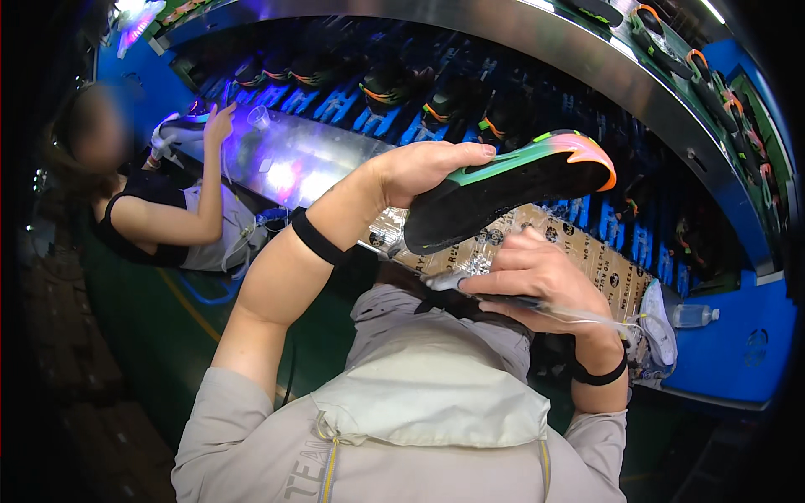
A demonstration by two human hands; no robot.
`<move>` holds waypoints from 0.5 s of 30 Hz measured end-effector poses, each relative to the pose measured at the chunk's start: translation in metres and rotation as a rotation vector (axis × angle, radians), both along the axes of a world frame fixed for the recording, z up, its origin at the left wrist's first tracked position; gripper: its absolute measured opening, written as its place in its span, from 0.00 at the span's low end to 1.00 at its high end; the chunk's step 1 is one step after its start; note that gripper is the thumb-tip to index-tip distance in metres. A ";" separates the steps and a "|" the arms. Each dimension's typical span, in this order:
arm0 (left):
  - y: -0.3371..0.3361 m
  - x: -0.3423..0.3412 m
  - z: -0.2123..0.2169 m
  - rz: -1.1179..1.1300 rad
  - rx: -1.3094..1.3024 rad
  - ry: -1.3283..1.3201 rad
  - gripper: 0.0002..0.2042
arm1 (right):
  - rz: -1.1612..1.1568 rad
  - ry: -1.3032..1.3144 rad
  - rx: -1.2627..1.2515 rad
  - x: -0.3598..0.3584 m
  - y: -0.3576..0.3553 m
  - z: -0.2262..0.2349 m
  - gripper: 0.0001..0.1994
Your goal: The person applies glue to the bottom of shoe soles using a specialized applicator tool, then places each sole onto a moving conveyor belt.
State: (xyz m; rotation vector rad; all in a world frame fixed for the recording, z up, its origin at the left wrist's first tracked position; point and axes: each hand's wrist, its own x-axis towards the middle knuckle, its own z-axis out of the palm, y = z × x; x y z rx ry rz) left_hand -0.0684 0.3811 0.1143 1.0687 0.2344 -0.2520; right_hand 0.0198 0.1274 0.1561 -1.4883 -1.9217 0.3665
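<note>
The left hand (428, 172) grips one end of the black-and-green shoe sole (503, 199) near frame centre; lower right, the right hand (541, 272) curls around a slim tool (445, 281) whose clear tube (579, 315) could snag, jarring it.

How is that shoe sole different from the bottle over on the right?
The sole is black with a green, pink and orange edge; the bottle is see-through. The sole is flattish and curvy; the bottle narrows at one end. The left hand holds the sole; no hand touches the bottle. Both are longer than wide.
</note>
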 end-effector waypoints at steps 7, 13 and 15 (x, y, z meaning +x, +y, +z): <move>0.005 -0.006 -0.026 0.076 -0.226 -0.008 0.22 | -0.051 -0.017 -0.037 0.002 -0.004 -0.001 0.16; -0.021 -0.037 -0.066 0.154 -0.460 -0.123 0.31 | -0.639 0.201 0.349 0.023 -0.004 -0.012 0.14; -0.037 -0.048 -0.073 0.138 -0.555 -0.094 0.32 | -0.757 0.027 0.392 0.034 0.004 -0.014 0.14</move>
